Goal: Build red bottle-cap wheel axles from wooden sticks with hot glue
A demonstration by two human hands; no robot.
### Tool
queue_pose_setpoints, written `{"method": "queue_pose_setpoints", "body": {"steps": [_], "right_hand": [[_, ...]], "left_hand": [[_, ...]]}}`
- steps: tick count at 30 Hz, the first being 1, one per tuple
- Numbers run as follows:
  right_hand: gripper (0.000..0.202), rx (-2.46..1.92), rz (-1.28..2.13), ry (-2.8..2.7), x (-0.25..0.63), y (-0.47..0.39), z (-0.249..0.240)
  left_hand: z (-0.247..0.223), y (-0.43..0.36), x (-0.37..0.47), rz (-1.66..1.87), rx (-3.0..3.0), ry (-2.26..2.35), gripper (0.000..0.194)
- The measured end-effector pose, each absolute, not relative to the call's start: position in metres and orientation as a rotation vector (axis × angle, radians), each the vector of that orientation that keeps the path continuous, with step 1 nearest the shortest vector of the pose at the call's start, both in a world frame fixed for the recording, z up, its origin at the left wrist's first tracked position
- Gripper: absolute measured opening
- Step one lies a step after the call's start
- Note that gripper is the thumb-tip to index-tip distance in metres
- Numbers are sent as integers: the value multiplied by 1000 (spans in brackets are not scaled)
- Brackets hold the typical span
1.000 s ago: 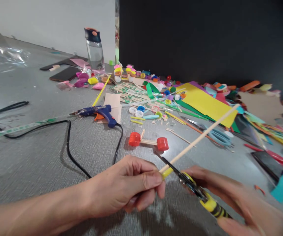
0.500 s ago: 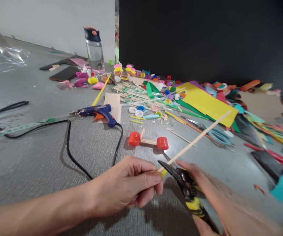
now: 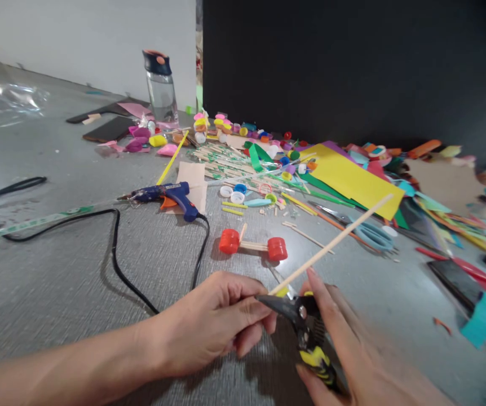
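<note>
My left hand [image 3: 220, 318] is closed in a pinch around the lower end of a thin wooden stick [image 3: 334, 242], which slants up to the right. My right hand [image 3: 353, 344] grips black-and-yellow hand pruners [image 3: 300, 321]. The dark upper blade of the pruners lies over the stick's low end, right against my left fingertips; the exact meeting of blade and wood is hidden. Just beyond my hands, a small piece made of thin sticks [image 3: 254, 246] joins red bottle caps [image 3: 277, 248] at both ends, with a short stick poking up near the left caps.
A blue glue gun [image 3: 177, 194] lies to the left, its black cord [image 3: 118, 254] curving across the table. Farther back are a bundle of wooden sticks [image 3: 226, 160], yellow paper [image 3: 353, 177], loose caps and a water bottle [image 3: 160, 93]. Blue-handled scissors [image 3: 374, 234] and a red-handled tool [image 3: 475, 270] lie right.
The pruners have moved left and down along the stick, closer to my left fingers. My right hand has shifted left with them; my left hand stays nearly in place.
</note>
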State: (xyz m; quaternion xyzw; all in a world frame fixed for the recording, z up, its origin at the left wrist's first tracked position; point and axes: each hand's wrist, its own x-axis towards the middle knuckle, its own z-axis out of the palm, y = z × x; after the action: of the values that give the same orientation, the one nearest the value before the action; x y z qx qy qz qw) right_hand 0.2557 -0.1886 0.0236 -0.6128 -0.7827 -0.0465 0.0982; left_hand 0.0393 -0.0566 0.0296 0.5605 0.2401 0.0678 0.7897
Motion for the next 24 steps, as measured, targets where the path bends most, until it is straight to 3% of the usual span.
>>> {"method": "queue_pose_setpoints", "body": {"steps": [7, 20, 24], "right_hand": [[100, -1844, 63, -2200, 261, -195, 11], [74, -1876, 997, -1954, 299, -198, 43], [72, -1861, 1146, -1757, 300, -195, 49]], "left_hand": [[28, -57, 41, 151, 1230, 564, 34], [37, -53, 37, 133, 1146, 457, 39], [37, -52, 36, 142, 1126, 421, 35]]}}
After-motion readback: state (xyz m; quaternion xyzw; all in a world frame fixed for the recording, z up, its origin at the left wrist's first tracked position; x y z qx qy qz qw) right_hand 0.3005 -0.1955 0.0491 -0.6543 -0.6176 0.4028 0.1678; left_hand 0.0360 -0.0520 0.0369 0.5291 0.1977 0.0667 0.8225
